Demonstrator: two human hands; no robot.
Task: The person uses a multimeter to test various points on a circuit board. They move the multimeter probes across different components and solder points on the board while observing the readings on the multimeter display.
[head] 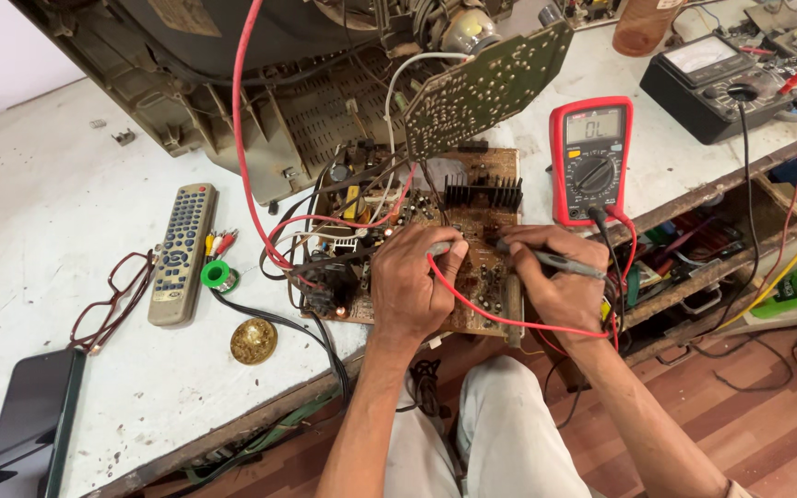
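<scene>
My left hand [408, 281] rests on the brown circuit board [472, 226] at the near edge of the white workbench [66, 212], fingers pinched tight around the red probe [437, 251], whose tip touches the board. Its red lead [500, 318] curves near and to the right, under my other wrist. My right hand [555, 281] lies just right of the left one, also on the board, fingers closed on the black probe [551, 261], held like a pen with its tip pointing left onto the parts.

Beyond my right hand lies a red-cased meter [590, 159] with a grey screen at its far end and a round black dial in the middle; both leads plug into its near end. Farther right sits a black meter [712, 78] with a pale needle window. A green board [486, 88] stands tilted beyond the brown one, against the open back of the television set [232, 83].

Left of the board are a small green spool [219, 275], a round brass tin [253, 340], a grey remote control [180, 252], a pair of glasses [113, 300] and, at the near left edge, a dark phone [29, 420].
</scene>
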